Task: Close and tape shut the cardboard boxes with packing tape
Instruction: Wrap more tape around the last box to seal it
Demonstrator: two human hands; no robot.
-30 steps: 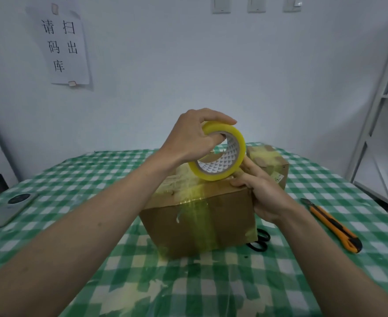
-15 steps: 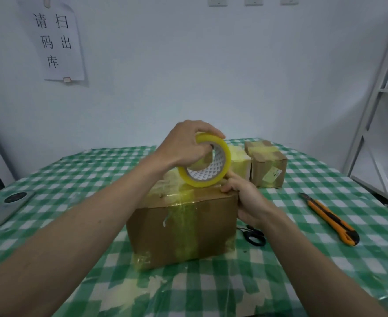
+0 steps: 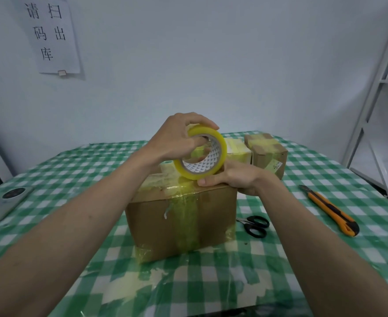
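Note:
A brown cardboard box (image 3: pixel 179 220) stands closed in the middle of the table, with yellowish tape running over its top and down its front. My left hand (image 3: pixel 177 140) grips a yellow roll of packing tape (image 3: pixel 211 165) held upright just above the box's top, fingers through its core. My right hand (image 3: pixel 236 179) rests on the box's top right edge, thumb pressed flat at the tape under the roll. Two smaller taped boxes, one pale (image 3: pixel 238 152) and one brown (image 3: pixel 268 154), stand behind.
Black scissors (image 3: pixel 256 226) lie right of the big box. An orange utility knife (image 3: pixel 330 210) lies further right. A phone (image 3: pixel 3 204) sits at the table's left edge. White shelving (image 3: pixel 376 106) stands at the right. Green checked cloth (image 3: pixel 74 179) covers the table.
The tape roll and my left hand have shifted left along the box top. My right hand followed, its thumb now pressing the tape at the top front edge.

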